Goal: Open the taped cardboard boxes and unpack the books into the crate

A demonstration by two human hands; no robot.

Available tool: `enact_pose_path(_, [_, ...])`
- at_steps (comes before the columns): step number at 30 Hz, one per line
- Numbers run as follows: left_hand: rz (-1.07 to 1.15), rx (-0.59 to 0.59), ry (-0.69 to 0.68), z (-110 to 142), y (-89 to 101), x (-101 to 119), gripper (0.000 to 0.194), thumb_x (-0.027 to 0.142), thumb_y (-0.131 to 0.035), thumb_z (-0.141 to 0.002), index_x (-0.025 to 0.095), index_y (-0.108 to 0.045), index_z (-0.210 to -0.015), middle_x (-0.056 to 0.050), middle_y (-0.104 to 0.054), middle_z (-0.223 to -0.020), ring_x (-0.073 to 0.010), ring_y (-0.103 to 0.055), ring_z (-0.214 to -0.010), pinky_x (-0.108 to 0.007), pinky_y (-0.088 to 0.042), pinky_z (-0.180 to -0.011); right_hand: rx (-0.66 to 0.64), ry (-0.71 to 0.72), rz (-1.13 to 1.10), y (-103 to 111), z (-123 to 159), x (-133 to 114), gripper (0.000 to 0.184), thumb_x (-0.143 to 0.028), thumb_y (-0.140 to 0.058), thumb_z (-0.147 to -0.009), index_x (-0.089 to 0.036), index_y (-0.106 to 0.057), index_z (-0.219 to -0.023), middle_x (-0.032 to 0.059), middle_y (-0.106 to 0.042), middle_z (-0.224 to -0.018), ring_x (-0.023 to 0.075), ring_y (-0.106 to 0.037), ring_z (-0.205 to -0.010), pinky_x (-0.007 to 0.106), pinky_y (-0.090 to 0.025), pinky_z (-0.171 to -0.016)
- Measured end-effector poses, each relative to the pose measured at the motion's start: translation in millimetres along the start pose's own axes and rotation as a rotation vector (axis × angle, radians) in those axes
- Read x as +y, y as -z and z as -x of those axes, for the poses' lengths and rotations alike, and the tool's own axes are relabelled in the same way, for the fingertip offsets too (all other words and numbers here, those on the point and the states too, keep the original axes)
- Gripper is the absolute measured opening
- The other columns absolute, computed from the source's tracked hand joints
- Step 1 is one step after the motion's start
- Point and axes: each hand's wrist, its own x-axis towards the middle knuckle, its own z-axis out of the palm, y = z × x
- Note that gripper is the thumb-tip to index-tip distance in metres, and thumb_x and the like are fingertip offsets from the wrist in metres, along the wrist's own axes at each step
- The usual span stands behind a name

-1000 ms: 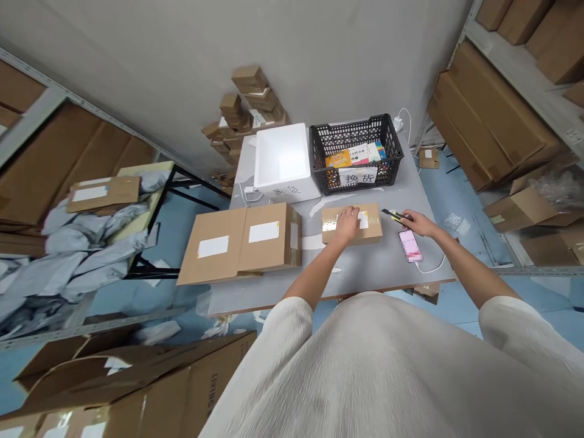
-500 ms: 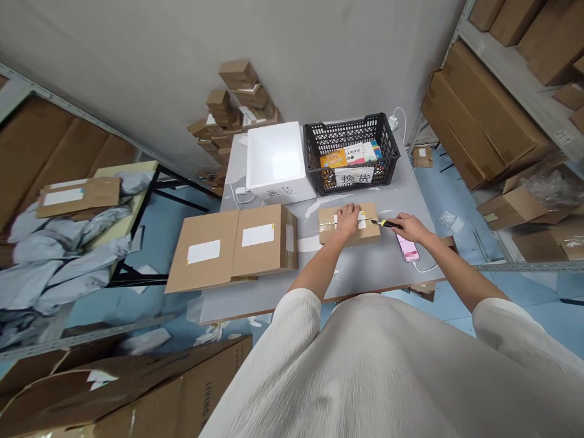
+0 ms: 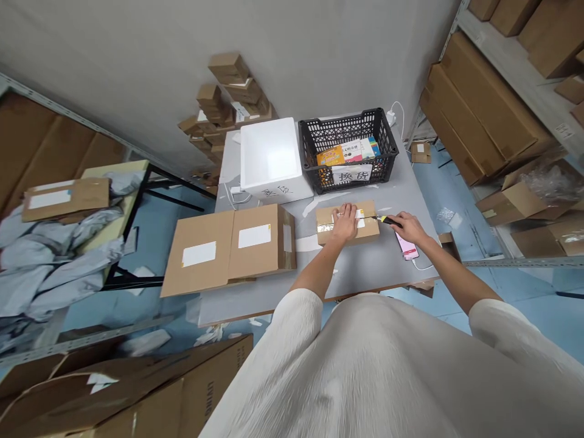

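A small taped cardboard box (image 3: 370, 229) with a white label lies on the grey table. My left hand (image 3: 345, 222) presses flat on its top, fingers stretched out over the label. In my right hand (image 3: 407, 227) is a yellow and black utility knife (image 3: 389, 220), its blade at the right end of the box's top seam. My right fingers are wrapped round the handle. Partly under that hand lies a phone (image 3: 407, 247) with a pink screen and a white cable.
Two larger labelled boxes (image 3: 196, 250) stand at the table's left. Behind are a white foam box (image 3: 271, 155) and a black crate (image 3: 349, 152) holding several books. Small boxes (image 3: 228, 68) are stacked by the wall. Shelving with cartons (image 3: 483, 115) flanks the right.
The camera view has shifted slightly. My right hand and the knife stay at the right end of the box, with the knife drawn back a little. My left hand remains on top.
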Motion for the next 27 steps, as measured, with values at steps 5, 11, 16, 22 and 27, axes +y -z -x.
enact_pose_path(5, [0.006, 0.003, -0.003, 3, 0.6, 1, 0.069, 0.031, -0.038, -0.110, 0.021, -0.032, -0.178, -0.020, -0.036, -0.184, -0.0357, -0.027, -0.174, -0.065, -0.017, -0.137, 0.119, -0.112, -0.032, 3, -3, 21, 0.055, -0.045, -0.049, -0.111, -0.025, -0.069, -0.158, 0.0184, -0.071, -0.133, 0.0382, -0.063, -0.124, 0.048, -0.049, -0.104])
enact_pose_path(11, [0.024, -0.012, 0.016, 3, 3.1, 3, 0.072, 0.033, -0.042, -0.108, 0.021, -0.031, -0.179, -0.019, -0.036, -0.185, -0.0347, -0.025, -0.175, -0.064, -0.013, -0.139, 0.143, -0.129, -0.130, 6, -14, 24, 0.055, -0.047, -0.056, -0.105, -0.022, -0.071, -0.152, 0.0192, -0.072, -0.136, 0.0407, -0.064, -0.128, 0.053, -0.050, -0.110])
enact_pose_path(16, [0.045, -0.008, 0.032, 24, 8.8, -6, 0.067, 0.044, -0.045, -0.110, 0.023, -0.041, -0.174, -0.018, -0.034, -0.185, -0.0331, -0.017, -0.177, -0.063, -0.010, -0.141, 0.127, -0.061, -0.200, 7, -34, -1, 0.054, -0.048, -0.058, -0.104, -0.020, -0.073, -0.149, 0.0180, -0.073, -0.135, 0.0382, -0.066, -0.127, 0.051, -0.051, -0.112])
enact_pose_path(22, [0.065, 0.015, 0.133, 81, 6.5, -26, 0.063, 0.047, -0.056, -0.109, 0.025, -0.047, -0.168, -0.019, -0.033, -0.185, -0.0361, -0.030, -0.171, -0.060, -0.026, -0.136, 0.009, 0.129, -0.192, 5, -89, -47, 0.053, -0.045, -0.061, -0.103, -0.020, -0.073, -0.149, 0.0171, -0.072, -0.140, 0.0357, -0.066, -0.130, 0.047, -0.052, -0.115])
enact_pose_path(27, [0.049, 0.029, 0.199, 108, 6.6, -29, 0.054, 0.029, -0.058, -0.108, 0.032, -0.052, -0.161, -0.017, -0.048, -0.171, -0.0344, -0.044, -0.159, -0.056, -0.037, -0.128, -0.110, 0.174, -0.062, -3, -127, -74, 0.050, -0.039, -0.061, -0.100, -0.015, -0.076, -0.141, 0.0199, -0.071, -0.148, 0.0376, -0.063, -0.139, 0.046, -0.048, -0.119])
